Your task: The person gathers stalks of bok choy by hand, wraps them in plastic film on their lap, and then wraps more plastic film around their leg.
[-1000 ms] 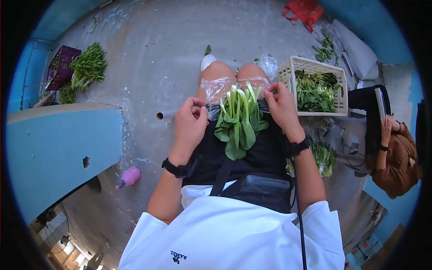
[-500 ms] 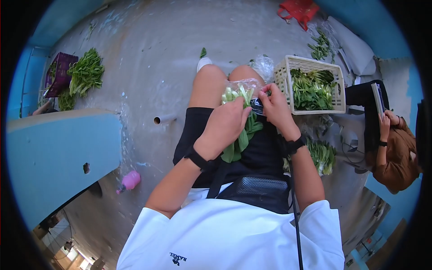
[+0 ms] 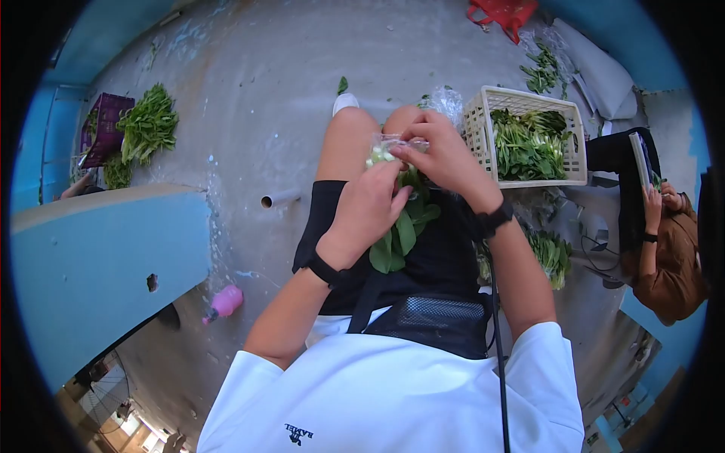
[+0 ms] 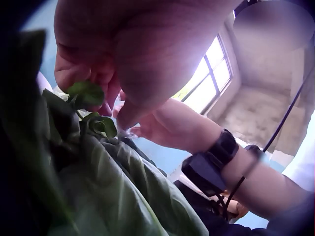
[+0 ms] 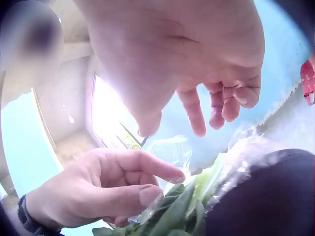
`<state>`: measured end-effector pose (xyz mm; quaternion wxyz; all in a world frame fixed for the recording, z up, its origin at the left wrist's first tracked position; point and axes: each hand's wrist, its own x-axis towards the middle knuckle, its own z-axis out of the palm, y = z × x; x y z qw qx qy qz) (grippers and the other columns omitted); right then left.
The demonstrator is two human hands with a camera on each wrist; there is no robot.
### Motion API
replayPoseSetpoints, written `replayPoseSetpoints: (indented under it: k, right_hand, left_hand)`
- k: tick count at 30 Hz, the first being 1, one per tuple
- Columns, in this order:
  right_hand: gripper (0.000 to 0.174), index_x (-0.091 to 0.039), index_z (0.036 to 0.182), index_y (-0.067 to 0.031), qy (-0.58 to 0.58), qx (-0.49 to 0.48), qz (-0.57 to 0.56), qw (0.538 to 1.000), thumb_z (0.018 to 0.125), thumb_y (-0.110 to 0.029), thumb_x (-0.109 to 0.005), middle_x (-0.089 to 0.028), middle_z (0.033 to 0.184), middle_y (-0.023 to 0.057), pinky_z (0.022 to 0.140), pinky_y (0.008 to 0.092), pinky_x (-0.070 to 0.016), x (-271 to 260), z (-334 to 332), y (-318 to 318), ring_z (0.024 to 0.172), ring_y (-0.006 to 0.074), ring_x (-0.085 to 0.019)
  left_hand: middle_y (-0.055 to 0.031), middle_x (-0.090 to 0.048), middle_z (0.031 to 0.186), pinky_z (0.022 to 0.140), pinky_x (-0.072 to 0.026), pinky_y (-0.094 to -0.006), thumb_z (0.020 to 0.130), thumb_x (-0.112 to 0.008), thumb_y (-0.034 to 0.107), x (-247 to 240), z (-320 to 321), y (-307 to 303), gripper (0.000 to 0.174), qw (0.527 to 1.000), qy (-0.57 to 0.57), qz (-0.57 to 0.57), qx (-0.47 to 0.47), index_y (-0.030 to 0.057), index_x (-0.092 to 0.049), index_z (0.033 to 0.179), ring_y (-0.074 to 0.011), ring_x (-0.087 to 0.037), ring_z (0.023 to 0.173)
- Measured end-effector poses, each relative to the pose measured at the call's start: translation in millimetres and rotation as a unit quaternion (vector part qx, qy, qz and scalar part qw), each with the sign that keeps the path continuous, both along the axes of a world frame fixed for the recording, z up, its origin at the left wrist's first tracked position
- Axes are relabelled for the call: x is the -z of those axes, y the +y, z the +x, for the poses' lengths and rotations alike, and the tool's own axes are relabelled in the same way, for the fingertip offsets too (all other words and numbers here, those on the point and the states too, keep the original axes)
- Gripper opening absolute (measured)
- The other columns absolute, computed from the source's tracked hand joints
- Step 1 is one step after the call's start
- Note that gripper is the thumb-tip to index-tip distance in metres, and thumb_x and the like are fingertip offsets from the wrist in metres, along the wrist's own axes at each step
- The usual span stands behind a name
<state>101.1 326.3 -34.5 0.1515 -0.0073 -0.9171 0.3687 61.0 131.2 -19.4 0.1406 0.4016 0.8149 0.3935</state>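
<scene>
A bunch of leafy greens (image 3: 404, 234) with pale stems lies on the person's lap, its leaves toward the body. Clear plastic film (image 3: 389, 140) covers the stem end. My left hand (image 3: 366, 205) holds the bunch from the left, index finger and thumb against stems and film in the right wrist view. Above the stem end is my right hand (image 3: 445, 155). In the right wrist view the right hand's fingers (image 5: 194, 115) hang apart over the film (image 5: 172, 147), with nothing between them and the thumb.
A white crate (image 3: 472, 136) of greens stands right of the knees, with more greens (image 3: 549, 257) behind it. At far right a seated person (image 3: 672, 264) holds a flat object. A purple crate (image 3: 106, 128), greens (image 3: 147, 124) and a pink bottle (image 3: 226, 300) are at left.
Both hands held the film spread on either side of the bunch. The left hand moved right onto the bunch, bringing film over the stems. The right hand then moved left above the stem end, releasing the film.
</scene>
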Motion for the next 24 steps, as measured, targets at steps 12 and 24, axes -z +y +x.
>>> replayPoseSetpoints:
  k: [12,24]
  right_hand:
    - [0.020,-0.070,0.095,0.0027,-0.248,0.049,-0.329,0.910,0.099,-0.017,-0.071,-0.062,0.063,0.0003,0.048,0.0252,-0.0455,3,-13,15,0.053,0.0070,-0.058]
    - [0.029,-0.063,0.098,0.0030,-0.248,0.059,-0.293,0.921,0.091,-0.017,-0.082,-0.067,0.069,0.0074,0.051,0.0291,-0.0485,22,-14,24,0.057,0.0117,-0.063]
  left_hand:
    - [-0.0093,-0.064,0.083,0.067,-0.0538,-0.0431,0.086,-0.073,0.006,-6,13,0,0.046,1.000,-0.012,-0.019,0.016,0.0096,-0.053,0.127,-0.0321,-0.068,0.075]
    - [-0.0094,-0.064,0.082,0.065,-0.0539,-0.0411,0.087,-0.079,0.020,-35,17,-3,0.023,0.991,0.075,-0.096,-0.050,0.0077,-0.065,0.102,-0.0306,-0.068,0.073]
